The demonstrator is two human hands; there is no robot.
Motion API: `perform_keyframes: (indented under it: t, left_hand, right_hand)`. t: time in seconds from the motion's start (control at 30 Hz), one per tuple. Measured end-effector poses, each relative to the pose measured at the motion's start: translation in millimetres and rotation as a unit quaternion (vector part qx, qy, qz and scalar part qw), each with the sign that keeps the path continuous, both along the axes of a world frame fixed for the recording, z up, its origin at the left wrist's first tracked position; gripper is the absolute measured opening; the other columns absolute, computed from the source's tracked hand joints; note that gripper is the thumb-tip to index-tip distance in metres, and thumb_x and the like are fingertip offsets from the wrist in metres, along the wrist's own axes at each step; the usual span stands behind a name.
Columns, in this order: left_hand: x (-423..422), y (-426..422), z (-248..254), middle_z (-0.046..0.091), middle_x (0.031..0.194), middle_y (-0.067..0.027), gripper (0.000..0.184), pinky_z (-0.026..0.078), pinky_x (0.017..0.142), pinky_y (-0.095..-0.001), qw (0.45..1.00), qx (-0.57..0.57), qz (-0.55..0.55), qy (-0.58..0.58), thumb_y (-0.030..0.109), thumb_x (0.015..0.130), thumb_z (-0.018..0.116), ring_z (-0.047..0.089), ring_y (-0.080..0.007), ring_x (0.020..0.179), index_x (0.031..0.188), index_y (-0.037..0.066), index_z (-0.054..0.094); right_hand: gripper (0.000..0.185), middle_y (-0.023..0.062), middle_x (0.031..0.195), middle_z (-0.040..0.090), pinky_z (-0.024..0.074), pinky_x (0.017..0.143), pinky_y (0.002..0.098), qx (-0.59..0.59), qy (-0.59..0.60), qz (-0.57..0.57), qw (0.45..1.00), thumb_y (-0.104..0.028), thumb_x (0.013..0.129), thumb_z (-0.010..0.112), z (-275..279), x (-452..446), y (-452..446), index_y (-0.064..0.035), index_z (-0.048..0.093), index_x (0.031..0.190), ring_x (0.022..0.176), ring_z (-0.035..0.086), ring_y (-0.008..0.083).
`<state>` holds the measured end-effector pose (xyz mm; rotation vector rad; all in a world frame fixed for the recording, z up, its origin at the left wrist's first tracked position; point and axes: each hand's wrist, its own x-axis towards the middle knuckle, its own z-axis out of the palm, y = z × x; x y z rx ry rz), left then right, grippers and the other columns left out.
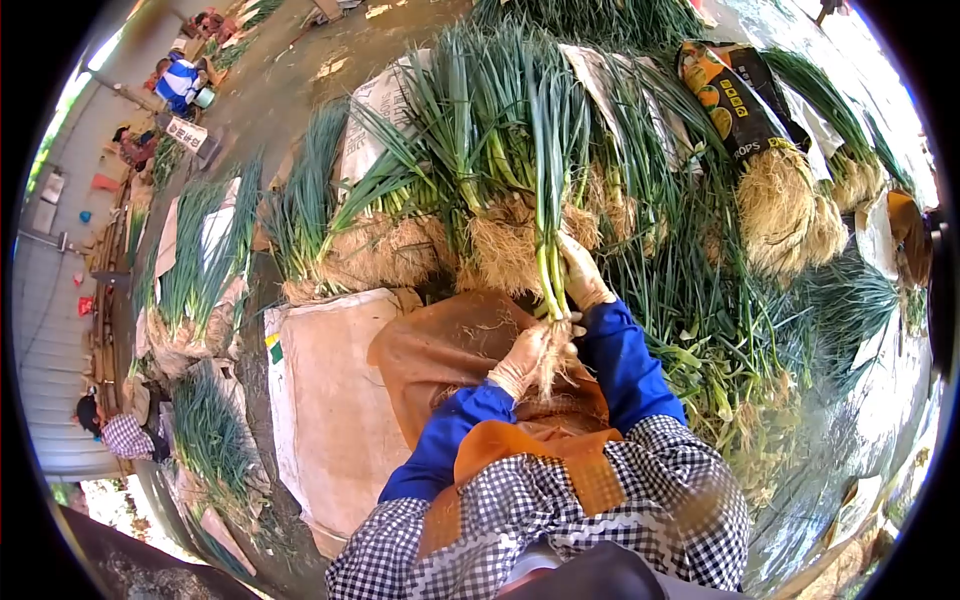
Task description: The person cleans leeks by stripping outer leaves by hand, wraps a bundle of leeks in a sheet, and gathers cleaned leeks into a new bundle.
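The left hand [515,368] has its fingers closed on the root end of one small bunch of green onions [548,268]; the right hand [583,275] clasps its pale stems from the right. The bunch stands upright in front of the chest, leaves pointing far; its overlapping stalks cannot be counted exactly. Beneath the hands spreads one brown apron [430,345], and to its left one flat tan sack [345,400]. Just beyond lies a heap of onions [480,130], too many to count. Far right, one black printed bag [735,105] reads "ROPS". One white sack [375,125] behind the heap carries lettering too small to read, as does one white sign [187,133] far left. Four other people [180,82] show along the left.
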<state>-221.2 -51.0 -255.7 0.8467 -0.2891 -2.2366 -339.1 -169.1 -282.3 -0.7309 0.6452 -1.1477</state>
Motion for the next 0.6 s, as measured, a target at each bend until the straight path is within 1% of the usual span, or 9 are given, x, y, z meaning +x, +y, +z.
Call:
perform_keyframes:
  t: [0.13,0.2,0.33,0.37,0.4,0.47,0.53,0.57,0.6]
  left_hand:
    - [-12.5,1.7,-19.0,0.056,0.078,-0.0031,0.026,0.048,0.05,-0.0266,0.975,0.104,0.189,0.046,0.028,0.091,0.051,0.054,-0.0134,0.058,0.105,0.006,0.053]
    - [-9.5,6.6,-12.7,0.052,0.073,-0.0001,0.024,0.042,0.046,-0.0235,0.979,-0.025,0.139,-0.148,0.027,0.09,0.054,0.05,-0.0106,0.055,0.104,0.008,0.054]
    - [-4.0,-6.3,-28.2,0.054,0.072,0.0011,0.016,0.04,0.044,-0.0195,0.966,0.073,0.246,-0.045,0.024,0.089,0.055,0.052,-0.0073,0.059,0.1,0.012,0.054]
    - [-0.3,-4.7,-22.8,0.055,0.074,0.0007,0.017,0.04,0.044,-0.0194,0.97,0.036,0.239,-0.042,0.025,0.089,0.056,0.054,-0.0068,0.062,0.1,0.012,0.054]
    - [1.3,-2.1,-29.0,0.055,0.074,0.0001,0.018,0.041,0.044,-0.0194,0.978,0.002,0.21,-0.006,0.025,0.09,0.055,0.053,-0.0066,0.061,0.101,0.011,0.053]
    - [-3.7,-2.1,-33.3,0.056,0.074,0.0007,0.017,0.038,0.042,-0.0187,0.974,-0.01,0.227,-0.007,0.024,0.089,0.056,0.053,-0.0085,0.059,0.101,0.012,0.054]
    - [-12.2,-3.2,-30.2,0.056,0.074,0.0011,0.017,0.037,0.042,-0.0189,0.969,-0.026,0.234,-0.078,0.022,0.089,0.056,0.052,-0.0077,0.059,0.102,0.012,0.053]
    - [-16.9,-4.2,-28.1,0.055,0.074,0.0015,0.018,0.036,0.042,-0.0191,0.958,-0.045,0.241,-0.149,0.02,0.089,0.057,0.051,-0.0068,0.059,0.104,0.012,0.052]
    - [-22.6,-2.7,-27.2,0.055,0.074,0.0015,0.018,0.036,0.042,-0.0191,0.959,-0.046,0.24,-0.145,0.02,0.089,0.057,0.051,-0.0068,0.059,0.104,0.012,0.052]
  right_hand:
    - [0.021,-0.0015,0.072,0.057,0.0408,0.055,0.0194,0.089,0.039,0.064,0.993,-0.022,0.093,0.048,9.9,-1.5,6.0,-0.0051,0.059,0.094,0.058,0.051,0.0081]
    - [0.02,-0.0051,0.063,0.051,0.0315,0.046,0.0177,0.149,0.05,-0.01,0.987,-0.025,0.09,0.051,28.7,10.5,21.0,-0.0075,0.059,0.088,0.051,0.042,0.0051]
    - [0.019,-0.0053,0.062,0.041,0.028,0.046,0.0197,-0.33,0.385,0.058,0.86,-0.023,0.088,0.051,13.1,-36.3,67.0,-0.0089,0.053,0.075,0.052,0.04,0.0062]
    - [0.02,-0.0049,0.061,0.038,0.0286,0.045,0.0195,0.058,0.17,0.115,0.977,-0.023,0.088,0.051,31.6,-64.0,86.4,-0.0106,0.049,0.072,0.051,0.038,0.0064]
    - [0.023,-0.0052,0.06,0.036,0.0279,0.044,0.0189,0.143,0.087,0.104,0.98,-0.023,0.089,0.051,34.4,-90.6,96.1,-0.0126,0.047,0.069,0.05,0.035,0.0061]
    - [0.021,-0.0048,0.06,0.04,0.0308,0.043,0.0203,-0.054,0.198,-0.059,0.977,-0.025,0.088,0.053,33.9,-150.4,110.7,-0.0128,0.049,0.07,0.05,0.041,0.0069]
    - [0.023,0.0013,0.06,0.051,0.0409,0.047,0.0285,0.164,0.318,-0.006,0.934,-0.028,0.085,0.056,26.4,-208.9,104.5,-0.0095,0.054,0.072,0.054,0.052,0.0138]
    - [0.023,0.0049,0.063,0.056,0.0441,0.052,0.0315,0.085,0.648,0.04,0.756,-0.029,0.085,0.056,6.2,-220.4,101.9,-0.0078,0.056,0.076,0.059,0.056,0.0163]
    - [0.024,0.0085,0.067,0.061,0.0473,0.057,0.0346,-0.005,0.883,0.082,0.463,-0.03,0.085,0.057,19.3,-206.2,94.6,-0.0061,0.059,0.08,0.063,0.06,0.0188]
